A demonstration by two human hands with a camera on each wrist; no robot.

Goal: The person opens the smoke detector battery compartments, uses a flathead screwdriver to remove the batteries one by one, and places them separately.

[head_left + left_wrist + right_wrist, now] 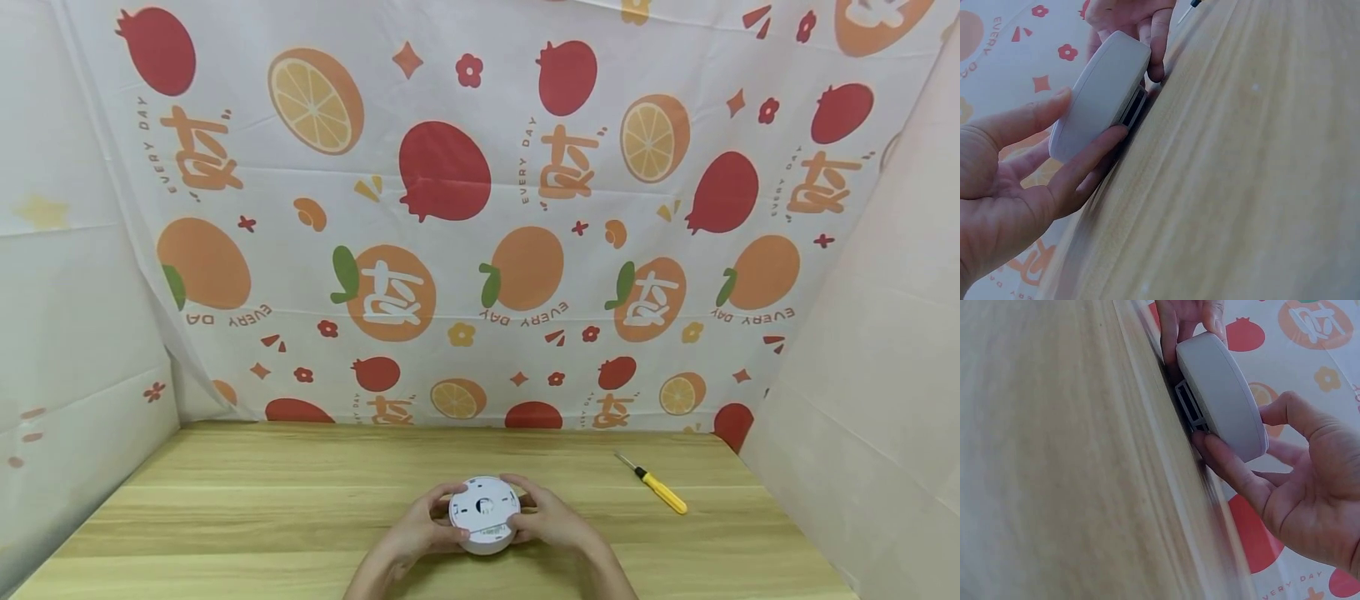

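Observation:
A round white smoke alarm [485,535] is held in both hands near the front of the table, its slotted back plate with a centre hole facing up. My left hand [416,531] grips its left edge, and my right hand [553,518] grips the right edge. From the left wrist view, the thumb and fingers of the left hand [1016,169] span the thickness of the alarm [1107,87]. In the right wrist view, a dark slotted part shows on the alarm's [1225,394] table-facing side, beside the fingers of the right hand [1310,475].
A screwdriver [660,490] with a yellow and black handle lies on the wooden table [300,475], right of the hands. Behind the table hangs a white fruit-print cloth [465,358], and pale cloth sides stand at left and right.

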